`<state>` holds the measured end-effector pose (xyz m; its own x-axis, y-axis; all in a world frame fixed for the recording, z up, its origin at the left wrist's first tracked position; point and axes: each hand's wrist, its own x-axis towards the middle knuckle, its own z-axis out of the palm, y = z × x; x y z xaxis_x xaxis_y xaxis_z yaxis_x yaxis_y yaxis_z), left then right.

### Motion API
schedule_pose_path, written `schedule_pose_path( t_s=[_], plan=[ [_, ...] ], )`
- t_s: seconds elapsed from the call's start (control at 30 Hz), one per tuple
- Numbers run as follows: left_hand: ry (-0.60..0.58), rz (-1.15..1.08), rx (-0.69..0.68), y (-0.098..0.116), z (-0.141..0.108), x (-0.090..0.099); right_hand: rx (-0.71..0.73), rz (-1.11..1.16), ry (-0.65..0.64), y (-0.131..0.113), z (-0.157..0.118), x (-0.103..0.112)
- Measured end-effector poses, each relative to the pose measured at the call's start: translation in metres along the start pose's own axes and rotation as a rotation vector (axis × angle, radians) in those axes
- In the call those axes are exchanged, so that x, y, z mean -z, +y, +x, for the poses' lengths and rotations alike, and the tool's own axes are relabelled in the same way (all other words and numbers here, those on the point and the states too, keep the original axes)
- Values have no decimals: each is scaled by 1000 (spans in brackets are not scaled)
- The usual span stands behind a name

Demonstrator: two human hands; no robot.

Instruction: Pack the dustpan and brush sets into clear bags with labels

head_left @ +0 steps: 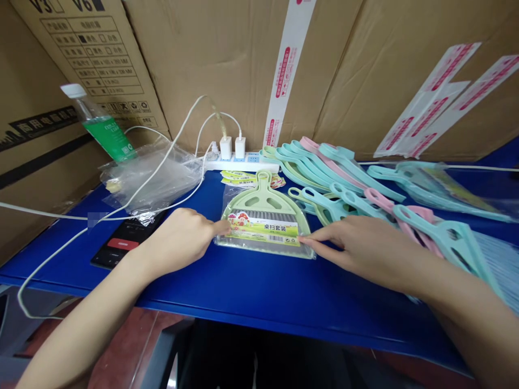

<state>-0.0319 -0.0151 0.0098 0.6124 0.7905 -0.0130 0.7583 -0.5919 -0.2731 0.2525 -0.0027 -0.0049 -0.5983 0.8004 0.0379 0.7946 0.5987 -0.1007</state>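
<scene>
I see my left hand (180,237) curled loosely, fingertips pressing the left edge of the bagged green dustpan set (264,224). My right hand (360,248) lies flat and open, touching its right corner. It sits between them.

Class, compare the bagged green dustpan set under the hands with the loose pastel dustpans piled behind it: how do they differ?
The bagged green dustpan set is wrapped in clear plastic with a printed label; the loose pastel dustpans are bare. The set lies alone, touched by the left hand and right hand; the loose ones overlap in a heap, untouched. Both lie on the blue table.
</scene>
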Motion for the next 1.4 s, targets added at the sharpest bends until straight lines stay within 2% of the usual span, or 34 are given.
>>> schedule_pose_path(
  t_s=[0.1, 0.27, 0.37, 0.5, 0.73, 0.87, 1.2, 1.4],
  plan=[
    [-24, 23, -39, 2, 2, 0, 17, -16, 13, 1, 0, -3],
    [-23, 11, 1, 1, 3, -1, 65, 21, 89, 3, -1, -10],
    [43, 25, 10, 4, 5, -6, 58, 44, 80, 3, 0, -10],
    [160, 59, -46, 9, 8, -12, 71, 105, 86, 3, 3, -5],
    [254, 51, -75, 5, 8, -13, 69, 124, 80, 4, 4, 0],
    [251, 27, -65, 5, 8, -12, 56, 113, 47, 3, 5, 3],
    [245, 15, -66, 6, 7, -13, 55, 67, 98, 3, 5, 3],
    [305, -88, -164, 8, 8, -14, 134, 38, 205, -3, 7, -3]
  ],
)
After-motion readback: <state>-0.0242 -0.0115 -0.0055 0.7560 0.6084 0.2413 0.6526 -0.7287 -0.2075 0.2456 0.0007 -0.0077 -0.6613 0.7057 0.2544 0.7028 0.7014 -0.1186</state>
